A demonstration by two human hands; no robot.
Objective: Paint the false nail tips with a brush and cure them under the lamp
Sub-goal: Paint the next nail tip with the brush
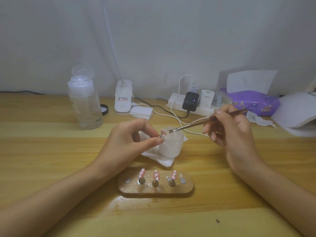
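Observation:
My left hand [131, 139] pinches a small metal peg with a pink false nail tip [163, 132] on it, held over a frosted white jar [171, 144]. My right hand [229, 127] grips a thin brush [205, 121]; its bristle end hovers just right of the held tip, a small gap apart. In front of me a wooden holder [156, 191] carries three pink tips with white dots on metal pegs [155, 175]. The white curing lamp [297, 112] lies at the far right edge, partly out of view.
The jar stands on a white tissue [159, 156]. Behind are a clear pump bottle [84, 100], a black lid [104, 109], a white desk-lamp base [122, 98], cotton pads [141, 112], a power strip with chargers and cables [189, 101], and a purple tissue pack [253, 102].

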